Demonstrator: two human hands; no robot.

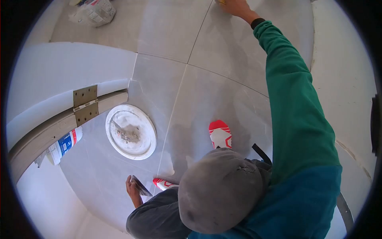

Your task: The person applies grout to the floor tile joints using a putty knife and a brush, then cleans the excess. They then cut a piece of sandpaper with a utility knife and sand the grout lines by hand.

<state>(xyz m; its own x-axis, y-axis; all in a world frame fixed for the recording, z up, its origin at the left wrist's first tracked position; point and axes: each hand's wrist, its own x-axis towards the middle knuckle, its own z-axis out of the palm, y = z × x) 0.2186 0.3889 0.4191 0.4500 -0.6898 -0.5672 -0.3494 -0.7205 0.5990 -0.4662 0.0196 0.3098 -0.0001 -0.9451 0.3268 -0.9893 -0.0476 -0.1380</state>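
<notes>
At the top edge, my right hand [235,8] reaches out from a green sleeve and holds something small and yellow [221,2], partly cut off by the frame, over the grey floor tiles [223,75]. Low on the left, my left hand [133,191] has its fingers around a flat dark object [141,186], seen at a slant. Above and left of that hand lies a round white lid or tray [151,141], with whitish residue and a grey clump [129,133] on it.
A door edge with a brass hinge [85,104] juts in from the left. Behind it is a white bucket with a blue and red label [65,145]. A crumpled bag [95,14] stands upper left. Red-and-white footwear [220,134] and rounded grey cloth [219,191] show near the centre.
</notes>
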